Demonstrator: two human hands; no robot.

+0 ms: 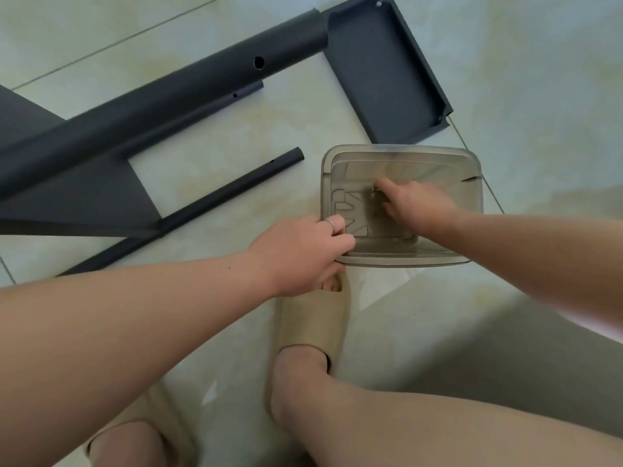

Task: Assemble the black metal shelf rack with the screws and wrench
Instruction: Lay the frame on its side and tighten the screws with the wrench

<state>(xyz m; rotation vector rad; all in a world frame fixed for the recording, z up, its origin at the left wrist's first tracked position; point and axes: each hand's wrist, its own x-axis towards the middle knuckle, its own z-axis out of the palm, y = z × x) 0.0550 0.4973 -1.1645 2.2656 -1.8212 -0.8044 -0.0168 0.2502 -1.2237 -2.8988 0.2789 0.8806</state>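
A translucent grey plastic box (472,183) stands on the tiled floor in front of me. My left hand (303,251), with a ring on one finger, grips the box's near left corner. My right hand (411,203) reaches down inside the box, fingers bent at small items on its bottom; blur hides whether it holds one. To the left lies the black rack frame: a thick tube (161,106) with a round hole, a thinner tube (215,193), and a flat panel (81,197). A black shelf tray (381,69) lies beyond the box.
My feet in beige slippers (313,318) stand just below the box, the second slipper (148,429) at the bottom left. Pale floor tiles surround the parts, with a shadowed patch at the lower right.
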